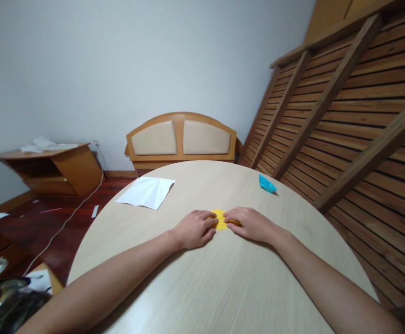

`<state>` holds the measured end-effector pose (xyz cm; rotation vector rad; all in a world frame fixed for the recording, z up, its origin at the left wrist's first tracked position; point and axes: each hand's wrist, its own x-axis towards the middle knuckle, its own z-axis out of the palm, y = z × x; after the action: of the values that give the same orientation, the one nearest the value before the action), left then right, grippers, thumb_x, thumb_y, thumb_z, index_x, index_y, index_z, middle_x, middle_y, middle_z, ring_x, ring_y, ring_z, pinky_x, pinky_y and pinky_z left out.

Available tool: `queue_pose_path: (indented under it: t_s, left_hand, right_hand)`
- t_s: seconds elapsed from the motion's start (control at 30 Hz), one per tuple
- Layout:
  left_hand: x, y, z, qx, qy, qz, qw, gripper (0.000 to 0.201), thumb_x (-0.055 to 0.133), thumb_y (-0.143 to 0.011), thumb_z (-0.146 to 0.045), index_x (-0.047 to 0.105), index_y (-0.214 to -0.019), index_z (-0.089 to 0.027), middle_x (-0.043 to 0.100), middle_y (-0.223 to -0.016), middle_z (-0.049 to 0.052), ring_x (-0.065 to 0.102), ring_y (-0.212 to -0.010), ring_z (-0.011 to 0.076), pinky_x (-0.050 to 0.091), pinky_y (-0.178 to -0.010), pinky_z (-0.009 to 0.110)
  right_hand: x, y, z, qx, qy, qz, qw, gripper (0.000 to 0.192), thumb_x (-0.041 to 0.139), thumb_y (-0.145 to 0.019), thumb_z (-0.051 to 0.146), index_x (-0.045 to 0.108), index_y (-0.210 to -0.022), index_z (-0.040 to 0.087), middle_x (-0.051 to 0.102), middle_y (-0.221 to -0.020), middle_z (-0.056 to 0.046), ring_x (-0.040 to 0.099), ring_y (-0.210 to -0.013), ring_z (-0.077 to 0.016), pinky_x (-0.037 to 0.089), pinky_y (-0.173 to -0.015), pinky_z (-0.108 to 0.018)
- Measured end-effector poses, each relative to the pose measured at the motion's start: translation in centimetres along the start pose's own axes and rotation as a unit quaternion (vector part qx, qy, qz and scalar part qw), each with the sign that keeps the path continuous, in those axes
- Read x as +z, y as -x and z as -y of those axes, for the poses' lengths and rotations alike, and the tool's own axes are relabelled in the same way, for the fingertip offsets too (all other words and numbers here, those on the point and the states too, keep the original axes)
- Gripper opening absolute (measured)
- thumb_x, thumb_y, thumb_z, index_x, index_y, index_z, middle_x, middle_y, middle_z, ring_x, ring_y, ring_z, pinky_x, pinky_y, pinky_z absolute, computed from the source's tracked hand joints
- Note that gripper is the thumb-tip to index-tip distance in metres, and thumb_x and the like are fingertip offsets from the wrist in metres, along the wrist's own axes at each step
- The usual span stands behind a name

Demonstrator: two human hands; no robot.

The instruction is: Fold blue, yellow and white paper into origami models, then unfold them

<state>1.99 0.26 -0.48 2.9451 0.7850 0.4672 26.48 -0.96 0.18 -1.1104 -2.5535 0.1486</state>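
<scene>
Your left hand (195,228) and right hand (249,223) touch the yellow paper (220,220), midway across the table (205,283); whether they pinch it, I can't tell. Uneven pressing could crease it askew; opposed pulling could tear it. Count one yellow paper, one blue fold (267,183) at the table's far right, one white sheet (147,192) far left.

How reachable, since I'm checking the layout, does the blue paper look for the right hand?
Probably yes: only bare table shows between the right hand and the blue paper, though that hand touches the yellow paper.
</scene>
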Motion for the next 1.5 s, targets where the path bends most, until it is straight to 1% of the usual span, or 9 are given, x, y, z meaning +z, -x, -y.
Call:
queue_pose_path:
  t_s: [0.2, 0.4, 0.67, 0.93, 1.1, 1.17, 1.27, 1.43, 1.5]
  left_hand:
    - [0.1, 0.1, 0.1, -0.002, -0.004, -0.002, 1.000, 0.026, 0.048, -0.096, -0.029, 0.062, -0.117, -0.020, 0.064, -0.127, 0.009, 0.061, -0.116, 0.0235, 0.046, -0.104, 0.040]
    - [0.0, 0.1, 0.1, 0.000, -0.006, 0.001, 1.000, 0.027, 0.047, -0.097, -0.030, 0.060, -0.118, -0.020, 0.063, -0.128, 0.009, 0.061, -0.116, 0.0241, 0.046, -0.103, 0.040]
    - [0.1, 0.0, 0.1, 0.004, -0.005, -0.001, 1.000, 0.027, 0.047, -0.097, -0.029, 0.060, -0.119, -0.019, 0.063, -0.129, 0.009, 0.061, -0.116, 0.0242, 0.046, -0.104, 0.040]
    - [0.0, 0.0, 0.1, 0.006, -0.008, -0.003, 1.000, 0.026, 0.048, -0.097, -0.029, 0.061, -0.116, -0.019, 0.064, -0.128, 0.009, 0.061, -0.116, 0.0236, 0.046, -0.104, 0.039]
    - [0.3, 0.1, 0.3, -0.004, -0.011, -0.012, 1.000, 0.028, 0.049, -0.096, -0.029, 0.060, -0.119, -0.020, 0.065, -0.127, 0.009, 0.062, -0.116, 0.0234, 0.046, -0.104, 0.040]
    - [0.4, 0.1, 0.3, -0.011, -0.014, -0.016, 1.000, 0.029, 0.049, -0.095, -0.030, 0.061, -0.120, -0.020, 0.065, -0.127, 0.009, 0.062, -0.115, 0.0237, 0.046, -0.104, 0.040]
    - [0.6, 0.1, 0.4, -0.021, -0.016, -0.025, 0.999, 0.028, 0.050, -0.095, -0.030, 0.061, -0.119, -0.020, 0.066, -0.125, 0.010, 0.064, -0.112, 0.0237, 0.047, -0.102, 0.040]
    - [0.6, 0.1, 0.4, -0.028, -0.014, -0.042, 0.999, 0.026, 0.053, -0.092, -0.027, 0.061, -0.115, -0.020, 0.069, -0.118, 0.009, 0.066, -0.106, 0.0239, 0.049, -0.097, 0.039]
    - [0.6, 0.1, 0.4, -0.029, -0.015, -0.047, 0.998, 0.025, 0.055, -0.091, -0.027, 0.061, -0.114, -0.019, 0.070, -0.115, 0.010, 0.067, -0.103, 0.0241, 0.050, -0.095, 0.038]
  right_hand:
    - [-0.9, 0.5, -0.1, 0.012, -0.008, 0.014, 1.000, 0.021, 0.061, -0.083, 0.020, 0.075, -0.098, 0.023, 0.075, -0.111, -0.006, 0.069, -0.101, -0.0232, 0.051, -0.091, -0.034]
    - [-1.4, 0.8, -0.8, 0.017, 0.007, 0.014, 1.000, 0.030, 0.059, -0.077, 0.014, 0.075, -0.100, 0.024, 0.076, -0.107, -0.004, 0.071, -0.094, -0.0223, 0.052, -0.085, -0.031]
    - [-1.4, 0.7, -0.7, -0.003, 0.016, 0.020, 1.000, 0.032, 0.055, -0.078, 0.010, 0.074, -0.100, 0.023, 0.076, -0.104, -0.004, 0.070, -0.091, -0.0213, 0.051, -0.082, -0.030]
    - [-1.1, 0.6, -0.8, -0.006, 0.021, 0.027, 0.999, 0.033, 0.052, -0.081, 0.008, 0.074, -0.100, 0.021, 0.076, -0.101, -0.005, 0.069, -0.091, -0.0199, 0.049, -0.082, -0.028]
    - [-1.1, 0.6, -0.8, -0.002, 0.026, 0.030, 0.999, 0.038, 0.051, -0.079, 0.005, 0.073, -0.106, 0.021, 0.076, -0.105, -0.005, 0.068, -0.094, -0.0213, 0.049, -0.084, -0.030]
    - [-1.1, 0.6, -0.8, -0.001, 0.016, 0.024, 1.000, 0.037, 0.051, -0.081, 0.006, 0.073, -0.107, 0.021, 0.075, -0.106, -0.006, 0.068, -0.096, -0.0217, 0.049, -0.086, -0.031]
    - [-1.0, 0.6, -1.0, 0.009, -0.020, 0.008, 1.000, 0.030, 0.051, -0.087, 0.011, 0.073, -0.106, 0.022, 0.075, -0.108, -0.006, 0.068, -0.097, -0.0212, 0.050, -0.088, -0.031]
    - [-0.8, 0.4, -0.9, 0.050, -0.109, -0.042, 0.992, 0.027, 0.049, -0.095, 0.021, 0.073, -0.107, 0.023, 0.074, -0.111, -0.006, 0.068, -0.099, -0.0213, 0.050, -0.089, -0.032]
    - [-0.8, 0.3, -0.8, 0.065, -0.133, -0.051, 0.988, 0.027, 0.048, -0.097, 0.025, 0.072, -0.110, 0.023, 0.074, -0.110, -0.007, 0.068, -0.098, -0.0215, 0.050, -0.088, -0.033]
